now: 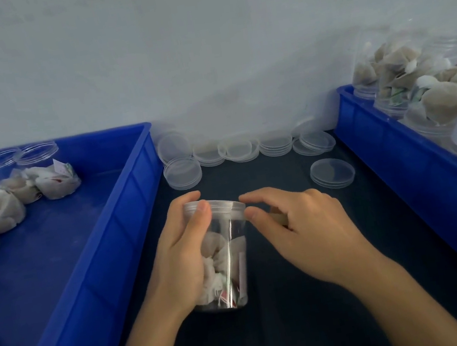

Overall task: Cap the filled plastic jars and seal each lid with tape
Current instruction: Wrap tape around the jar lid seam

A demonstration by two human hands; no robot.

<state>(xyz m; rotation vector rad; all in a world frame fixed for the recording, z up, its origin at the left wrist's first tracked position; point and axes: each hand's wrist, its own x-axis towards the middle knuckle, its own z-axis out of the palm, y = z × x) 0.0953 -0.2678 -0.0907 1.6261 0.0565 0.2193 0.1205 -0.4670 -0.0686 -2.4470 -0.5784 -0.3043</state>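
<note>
A clear jar (228,256) stands on the dark table (300,296), midway between 2 blue bins, and serves here as the landmark. It is filled with white pouches and carries a clear lid (220,206) on its mouth.

The left hand (186,254) wraps the jar's left side, fingers curled behind the wall and the thumb lying across the front edge of the lid. The right hand (298,227) sits just right of the jar at lid height; its thumb and forefinger reach to the lid's right rim, and the other fingers are curled around a small tan object (281,218) that is mostly hidden in the palm. What that object is cannot be told.

Beyond the jar, against the wall (200,42), spare lids (247,147) lie in a row, some stacked and 1 leaning on the left bin. A short stack of lids (332,172) rests alone, beyond and to the right of the jar.

Left of the jar, the left bin (99,253) holds open jars (35,151) along its far side, with loose white pouches (14,191) around and in front of them.

Right of the jar, the right bin (399,160) holds filled jars (434,98) packed with pale pouches, crowded together at its far end and along its outer side. Whether they carry lids cannot be told from this angle.
</note>
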